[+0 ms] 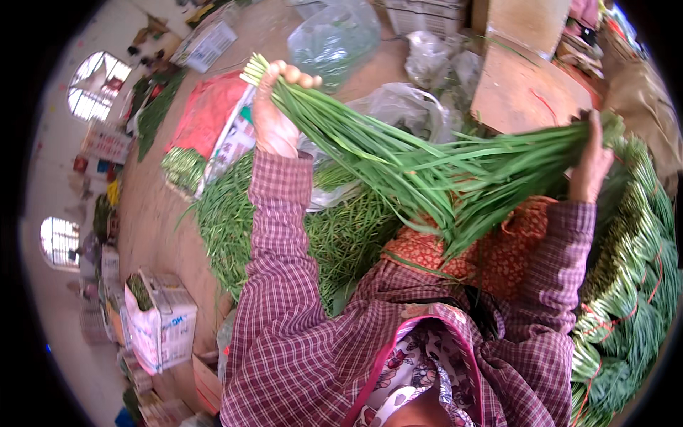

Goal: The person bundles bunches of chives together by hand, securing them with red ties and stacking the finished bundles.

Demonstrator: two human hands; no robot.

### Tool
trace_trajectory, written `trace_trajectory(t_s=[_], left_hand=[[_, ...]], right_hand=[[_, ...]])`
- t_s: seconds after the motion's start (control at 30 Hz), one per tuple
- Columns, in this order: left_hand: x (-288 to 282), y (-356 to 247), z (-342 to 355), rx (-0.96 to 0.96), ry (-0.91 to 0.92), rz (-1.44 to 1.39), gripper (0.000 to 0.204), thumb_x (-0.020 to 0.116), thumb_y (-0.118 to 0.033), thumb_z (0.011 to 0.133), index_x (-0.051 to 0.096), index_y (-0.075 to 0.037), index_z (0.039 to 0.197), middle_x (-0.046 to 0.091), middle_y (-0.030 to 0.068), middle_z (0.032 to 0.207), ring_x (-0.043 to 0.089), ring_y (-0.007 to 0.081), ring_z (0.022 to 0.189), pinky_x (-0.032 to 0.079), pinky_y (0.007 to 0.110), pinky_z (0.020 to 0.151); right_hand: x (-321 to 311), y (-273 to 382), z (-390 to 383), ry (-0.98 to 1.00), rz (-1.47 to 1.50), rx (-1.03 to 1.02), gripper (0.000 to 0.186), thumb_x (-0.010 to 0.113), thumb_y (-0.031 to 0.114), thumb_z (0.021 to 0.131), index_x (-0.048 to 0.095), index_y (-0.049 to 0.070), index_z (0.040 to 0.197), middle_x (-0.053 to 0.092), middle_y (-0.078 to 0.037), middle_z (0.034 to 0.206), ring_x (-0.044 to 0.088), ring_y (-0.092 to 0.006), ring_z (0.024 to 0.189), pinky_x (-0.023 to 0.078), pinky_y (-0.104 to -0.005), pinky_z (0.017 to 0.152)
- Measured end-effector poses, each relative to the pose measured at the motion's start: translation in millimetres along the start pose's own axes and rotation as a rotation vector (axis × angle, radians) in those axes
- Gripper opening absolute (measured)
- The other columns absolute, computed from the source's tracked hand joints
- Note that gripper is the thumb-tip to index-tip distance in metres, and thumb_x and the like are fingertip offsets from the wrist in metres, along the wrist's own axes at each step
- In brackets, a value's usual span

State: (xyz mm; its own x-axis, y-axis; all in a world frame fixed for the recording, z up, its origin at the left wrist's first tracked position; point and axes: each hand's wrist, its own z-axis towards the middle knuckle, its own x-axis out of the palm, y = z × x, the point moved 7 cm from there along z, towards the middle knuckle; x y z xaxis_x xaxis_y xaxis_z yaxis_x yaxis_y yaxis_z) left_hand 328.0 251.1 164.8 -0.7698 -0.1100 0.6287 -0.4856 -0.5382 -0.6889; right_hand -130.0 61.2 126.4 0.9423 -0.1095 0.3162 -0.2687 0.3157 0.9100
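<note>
My left hand (pixel 277 103) is raised at the upper middle, closed round the pale stalk ends of long green leafy vegetables (pixel 356 142), like garlic chives. My right hand (pixel 594 160), at the right, is closed on more of these greens (pixel 541 149). The leaves from both hands sag and overlap in a V above a red patterned cloth (pixel 420 252) over my lap. A loose heap of greens (pixel 235 228) lies below and beside my left arm. Stacked bundles (pixel 633 313) tied with red bands stand along my right side.
A red sack (pixel 203 107), plastic bags (pixel 331 43) and a pale crate (pixel 420 14) lie ahead. A brown board (pixel 519 99) is at the upper right. A box (pixel 171 320) stands on the floor to my left, with further boxes and greens along the wall.
</note>
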Motion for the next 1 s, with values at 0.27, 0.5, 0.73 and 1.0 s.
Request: trace_trajectory(t_s=[0.27,0.5,0.73,1.0], left_hand=[[34.3,-23.9,6.6,-0.063,0.4,-0.139,0.01,0.06,-0.017,0.094,0.058,-0.007,0.092,0.045,-0.0038,0.062,0.046,0.0099,0.059,0.047,0.03,0.068],[89.4,65.2,-27.7,-0.232,0.221,-0.195,0.013,0.07,-0.017,0.086,0.059,-0.011,0.09,0.064,0.0052,0.096,0.062,0.0199,0.094,0.054,0.035,0.085],[76.3,93.3,-46.6,-0.275,0.01,-0.207,0.051,0.076,-0.016,0.08,0.055,-0.007,0.125,0.062,0.0064,0.114,0.061,0.0174,0.103,0.051,0.033,0.092],[83.0,119.9,-53.6,-0.454,0.054,-0.219,0.042,0.079,-0.02,0.077,0.059,-0.011,0.112,0.065,0.0029,0.103,0.064,0.0165,0.093,0.054,0.033,0.084]], right_hand=[[149.6,52.1,-69.5,0.511,-0.104,-0.271,0.038,0.067,0.029,0.089,0.06,0.006,0.119,0.064,-0.003,0.093,0.06,-0.0099,0.074,0.05,-0.0235,0.064],[232.4,18.0,-141.0,1.008,0.209,0.182,0.025,0.067,0.025,0.09,0.068,0.007,0.108,0.066,0.003,0.092,0.06,-0.0039,0.082,0.049,-0.0213,0.072],[227.9,-16.4,-161.6,0.919,0.366,0.284,0.029,0.063,0.023,0.094,0.063,0.006,0.118,0.064,0.003,0.11,0.056,-0.0049,0.1,0.046,-0.0231,0.088],[219.6,-5.3,-138.6,0.698,-0.571,-0.746,0.058,0.042,0.057,0.094,0.055,0.011,0.126,0.051,-0.014,0.126,0.044,-0.0319,0.122,0.031,-0.0487,0.102]])
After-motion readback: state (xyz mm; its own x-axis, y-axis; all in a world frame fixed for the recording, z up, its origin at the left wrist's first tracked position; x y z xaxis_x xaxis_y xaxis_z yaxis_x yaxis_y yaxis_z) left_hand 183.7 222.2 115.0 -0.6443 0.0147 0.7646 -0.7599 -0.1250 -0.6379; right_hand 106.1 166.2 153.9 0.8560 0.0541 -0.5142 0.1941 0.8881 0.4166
